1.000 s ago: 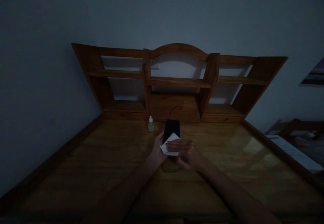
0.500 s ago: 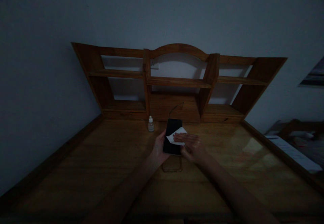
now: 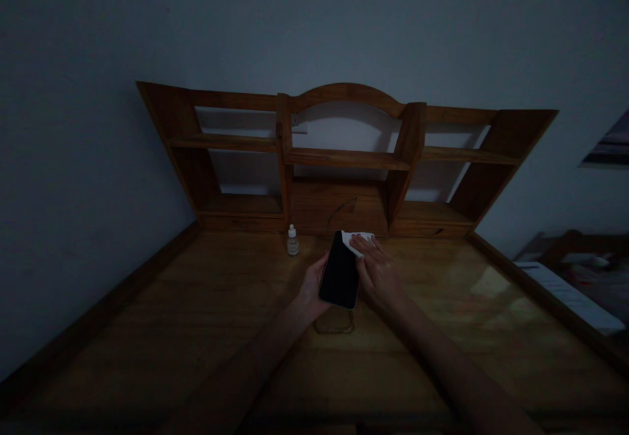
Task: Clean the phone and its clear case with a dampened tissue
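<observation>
Phone (image 3: 339,278): I logged it gripped along its edge by the left hand (image 3: 311,291); rigid, slick, breakable, I judged, best taken by its sides. White wipe (image 3: 348,238): soft, held at the phone's far corner by the right hand (image 3: 377,272). Clear case (image 3: 334,331), probably: lay below the grip.

We note a smooth, glass-like face on the phone (image 3: 339,278), a matt, paper-like wipe (image 3: 346,239), a plastic-looking case (image 3: 334,331), and grained wood on the shelf unit (image 3: 346,159) and faintly glossy desk (image 3: 442,284).
</observation>
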